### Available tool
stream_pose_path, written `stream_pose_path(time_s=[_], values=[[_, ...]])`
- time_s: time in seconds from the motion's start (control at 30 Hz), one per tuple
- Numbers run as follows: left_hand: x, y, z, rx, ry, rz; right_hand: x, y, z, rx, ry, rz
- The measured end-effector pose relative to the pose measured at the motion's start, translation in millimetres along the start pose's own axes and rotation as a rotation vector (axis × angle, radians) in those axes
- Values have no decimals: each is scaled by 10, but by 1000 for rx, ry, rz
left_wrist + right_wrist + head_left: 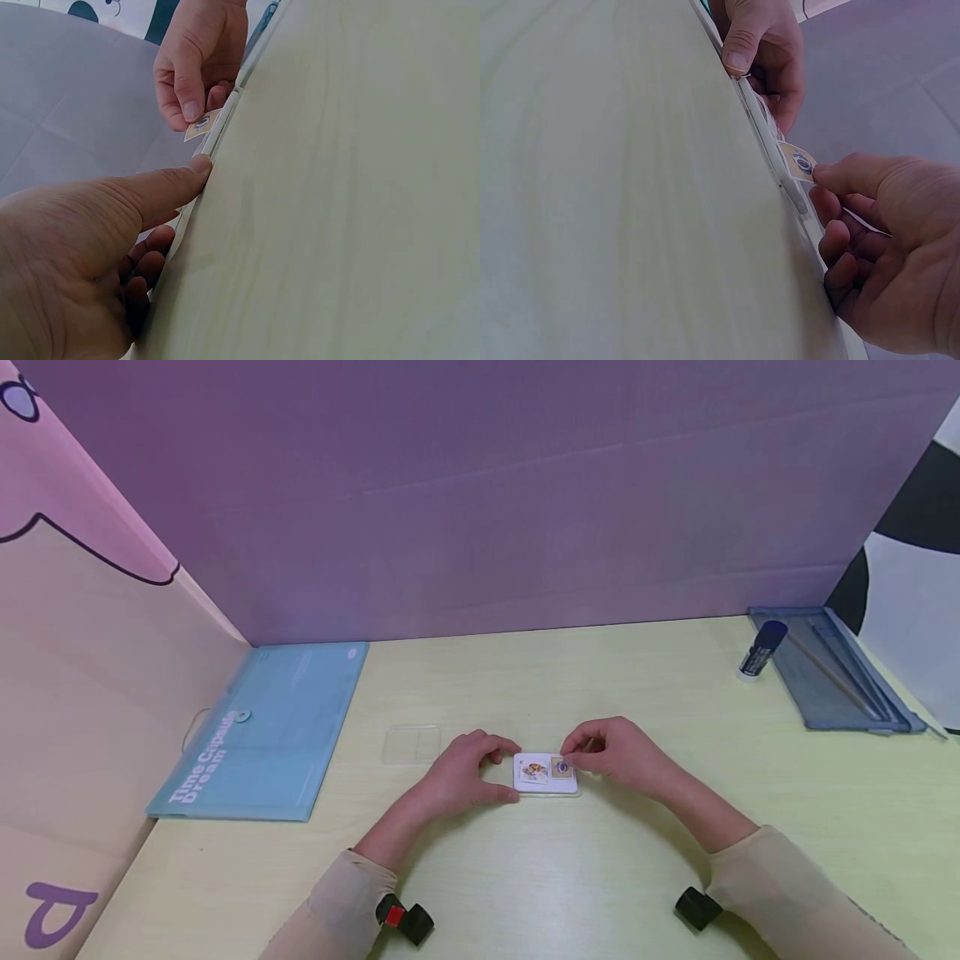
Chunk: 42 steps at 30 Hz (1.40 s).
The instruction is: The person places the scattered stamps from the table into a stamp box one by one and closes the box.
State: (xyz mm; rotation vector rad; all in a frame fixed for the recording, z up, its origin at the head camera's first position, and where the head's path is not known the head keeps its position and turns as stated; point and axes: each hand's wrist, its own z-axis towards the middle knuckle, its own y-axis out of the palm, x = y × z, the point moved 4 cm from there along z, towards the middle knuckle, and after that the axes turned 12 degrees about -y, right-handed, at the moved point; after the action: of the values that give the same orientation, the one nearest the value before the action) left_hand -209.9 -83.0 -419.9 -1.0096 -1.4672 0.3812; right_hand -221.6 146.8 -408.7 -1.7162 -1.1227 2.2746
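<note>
A small stack of white cards [546, 786] lies in a shallow clear case on the table. Its top card carries a small picture of an animal-like figure [534, 772]. My left hand [468, 775] holds the case's left end, thumb at the near corner and index finger at the far one. In the left wrist view, that thumb [176, 184] presses the edge. Between thumb and index finger, my right hand [618, 754] pinches a small tan sticker [796, 160] with a blue motif. This sticker is tilted up over the right part of the top card.
Left of the case lies a clear plastic lid [412, 744]. A light blue document folder [300, 727] is at the far left. At the back right, a glue stick [762, 650] stands beside a blue mesh pouch [806, 693]. A purple panel [510, 510] closes off the back.
</note>
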Motion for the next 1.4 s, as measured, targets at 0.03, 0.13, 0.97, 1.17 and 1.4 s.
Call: stream_pose_path(time_s=[0.03,0.13,0.97,1.17,1.4], values=[[-3,1,2,0,0,0,2,2,1,-1,0,-1],[-7,2,3,0,-4,-2,4,5,5,-3,1,-5],[-8,-23,-12,-1,20,-18,-19,-7,14,11,-7,32],[-20,-14,-9,-6,15,-26,-24,-10,26,21,-8,28],[-16,-23,-9,-33,13,-60,-44,4,69,20,-19,10]])
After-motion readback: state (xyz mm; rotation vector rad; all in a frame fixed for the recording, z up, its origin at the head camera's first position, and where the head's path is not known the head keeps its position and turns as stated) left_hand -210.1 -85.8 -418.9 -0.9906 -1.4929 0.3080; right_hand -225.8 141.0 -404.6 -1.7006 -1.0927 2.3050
